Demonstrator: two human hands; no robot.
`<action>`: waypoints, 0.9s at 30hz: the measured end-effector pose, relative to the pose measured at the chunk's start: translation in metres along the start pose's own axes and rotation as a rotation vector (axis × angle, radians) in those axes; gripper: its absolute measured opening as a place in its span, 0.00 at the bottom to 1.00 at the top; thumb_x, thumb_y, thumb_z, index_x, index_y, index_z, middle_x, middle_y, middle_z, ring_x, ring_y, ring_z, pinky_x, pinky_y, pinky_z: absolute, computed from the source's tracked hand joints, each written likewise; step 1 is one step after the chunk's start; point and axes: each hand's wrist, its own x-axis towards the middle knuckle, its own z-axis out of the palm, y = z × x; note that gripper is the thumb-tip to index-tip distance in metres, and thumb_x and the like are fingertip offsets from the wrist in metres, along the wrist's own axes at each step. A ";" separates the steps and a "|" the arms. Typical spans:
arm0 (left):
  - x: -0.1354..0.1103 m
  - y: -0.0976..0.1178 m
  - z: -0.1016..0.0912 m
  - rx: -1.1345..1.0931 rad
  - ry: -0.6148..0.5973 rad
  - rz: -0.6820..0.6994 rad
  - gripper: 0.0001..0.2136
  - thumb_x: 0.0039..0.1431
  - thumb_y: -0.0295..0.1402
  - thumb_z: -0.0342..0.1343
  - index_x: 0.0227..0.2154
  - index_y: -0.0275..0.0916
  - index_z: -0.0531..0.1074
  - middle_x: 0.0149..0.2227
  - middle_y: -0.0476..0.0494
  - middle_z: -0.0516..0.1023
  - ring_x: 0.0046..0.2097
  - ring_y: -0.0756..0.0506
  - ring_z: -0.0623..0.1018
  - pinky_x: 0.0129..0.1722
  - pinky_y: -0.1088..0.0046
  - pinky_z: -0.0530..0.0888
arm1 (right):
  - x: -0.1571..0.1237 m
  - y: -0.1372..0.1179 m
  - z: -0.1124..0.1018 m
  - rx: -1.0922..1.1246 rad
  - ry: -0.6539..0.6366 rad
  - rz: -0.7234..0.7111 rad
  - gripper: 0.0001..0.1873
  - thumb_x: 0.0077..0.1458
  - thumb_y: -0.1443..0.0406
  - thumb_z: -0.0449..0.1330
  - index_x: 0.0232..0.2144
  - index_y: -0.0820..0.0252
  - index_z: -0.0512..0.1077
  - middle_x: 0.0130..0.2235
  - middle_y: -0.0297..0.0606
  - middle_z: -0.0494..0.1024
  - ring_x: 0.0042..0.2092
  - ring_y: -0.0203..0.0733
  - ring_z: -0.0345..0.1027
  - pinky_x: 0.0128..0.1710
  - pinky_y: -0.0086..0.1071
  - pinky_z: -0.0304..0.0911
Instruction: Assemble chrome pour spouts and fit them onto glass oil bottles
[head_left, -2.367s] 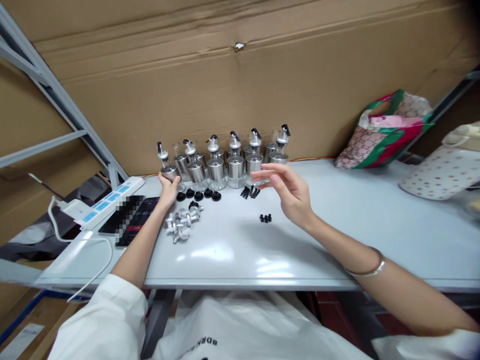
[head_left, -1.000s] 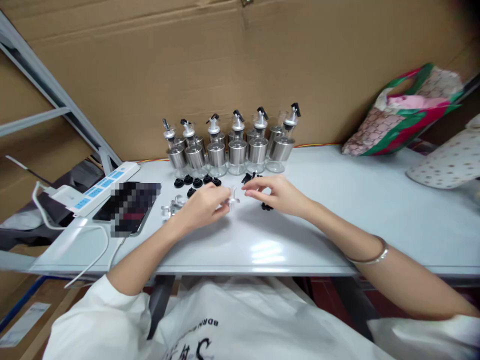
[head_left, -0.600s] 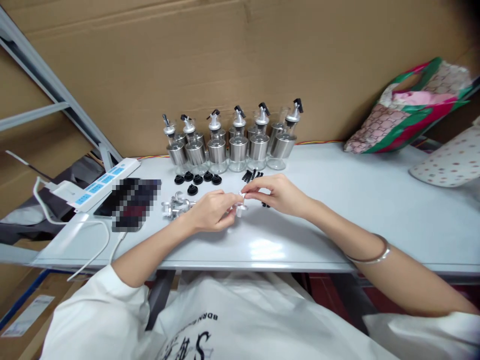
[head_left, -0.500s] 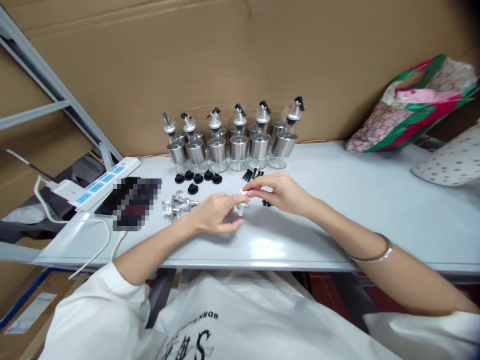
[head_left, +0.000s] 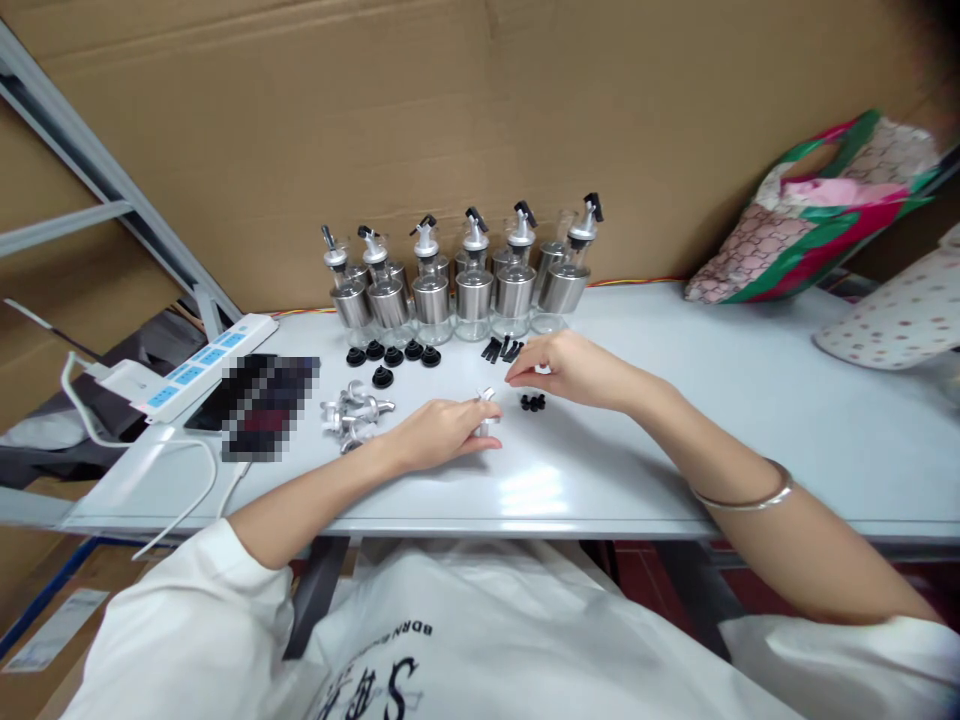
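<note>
My left hand (head_left: 442,432) rests on the grey table (head_left: 675,440) with its fingers closed round a small silver pourer spout (head_left: 485,410). My right hand (head_left: 571,368) hovers just behind it, fingertips pinched together over a strip of small black pieces (head_left: 501,349); what they hold is too small to see. A cluster of tiny black caps (head_left: 532,402) lies between the hands. A row of steel-and-glass oil bottles (head_left: 457,290) with spouts stands at the back. Loose silver spouts (head_left: 351,415) and black rubber stoppers (head_left: 391,357) lie to the left.
A white power strip (head_left: 202,365) and a phone (head_left: 259,400) lie at the table's left end, with a white cable (head_left: 172,490) over the edge. A colourful bag (head_left: 810,215) and a dotted white bag (head_left: 892,315) sit at the right. Cardboard (head_left: 450,120) lines the wall behind.
My left hand put a bottle into the row, then took a silver spout from the pile. Both hands met over it; now my right hand has drawn back toward the black pieces.
</note>
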 end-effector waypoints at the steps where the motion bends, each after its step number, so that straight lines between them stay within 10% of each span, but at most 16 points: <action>1: 0.000 0.000 -0.001 -0.006 -0.004 -0.010 0.17 0.64 0.45 0.43 0.43 0.35 0.64 0.28 0.47 0.76 0.26 0.50 0.76 0.28 0.77 0.69 | 0.000 0.004 0.000 -0.035 -0.037 0.029 0.08 0.53 0.69 0.59 0.29 0.62 0.79 0.31 0.40 0.81 0.32 0.40 0.72 0.33 0.30 0.63; 8: 0.000 0.001 -0.003 -0.044 -0.021 -0.049 0.16 0.63 0.44 0.46 0.43 0.35 0.64 0.27 0.48 0.77 0.26 0.50 0.77 0.28 0.77 0.70 | 0.002 0.016 0.007 -0.029 -0.201 0.141 0.07 0.49 0.71 0.60 0.28 0.61 0.80 0.29 0.39 0.81 0.30 0.39 0.71 0.31 0.27 0.62; 27: 0.000 0.001 -0.006 -0.054 -0.053 -0.063 0.16 0.64 0.44 0.44 0.43 0.37 0.64 0.27 0.49 0.75 0.25 0.50 0.75 0.27 0.76 0.69 | 0.004 0.015 0.007 -0.155 -0.121 0.126 0.10 0.48 0.75 0.58 0.33 0.64 0.78 0.32 0.42 0.81 0.32 0.38 0.71 0.32 0.28 0.62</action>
